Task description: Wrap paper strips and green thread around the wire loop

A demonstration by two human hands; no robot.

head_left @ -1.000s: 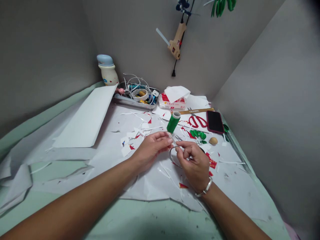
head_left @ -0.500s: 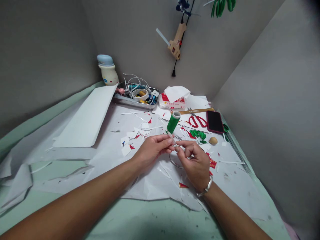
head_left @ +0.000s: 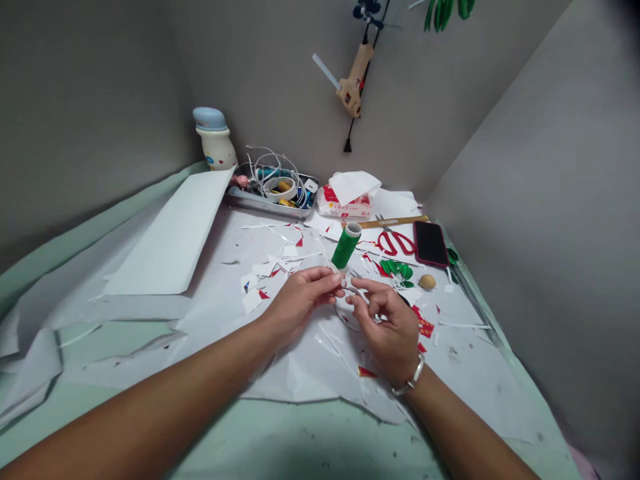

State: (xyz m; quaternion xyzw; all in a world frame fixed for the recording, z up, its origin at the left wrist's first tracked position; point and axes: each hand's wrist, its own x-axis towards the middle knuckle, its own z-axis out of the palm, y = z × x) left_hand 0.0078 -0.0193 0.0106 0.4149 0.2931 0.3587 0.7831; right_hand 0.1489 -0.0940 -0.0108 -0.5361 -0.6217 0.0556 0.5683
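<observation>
My left hand [head_left: 303, 297] pinches one part of a thin grey wire [head_left: 356, 291] between thumb and fingertips, with a small white bit at the tips. The wire bends in a loop toward my right hand [head_left: 387, 317]. There the thumb and index finger are apart, while the other fingers curl around the wire; their exact hold is partly hidden. Just behind my fingertips a spool of green thread [head_left: 345, 248] stands upright. Green leaf-like pieces [head_left: 397, 271] and a small tan ball [head_left: 427, 282] lie beyond my right hand.
Paper scraps [head_left: 265, 273] litter the white sheet. Red-handled scissors [head_left: 395, 243], a phone [head_left: 431, 243] and a ruler [head_left: 393, 222] lie at the back right. A metal tray [head_left: 280, 211], tissue pack [head_left: 345, 203], white board [head_left: 175, 233] and bottle [head_left: 216, 143] stand behind. A glue gun [head_left: 354, 83] hangs above.
My right thumb and index finger have parted and drawn slightly away from my left fingertips. The white strip that stuck up between the hands now hardly shows, and more wire is visible.
</observation>
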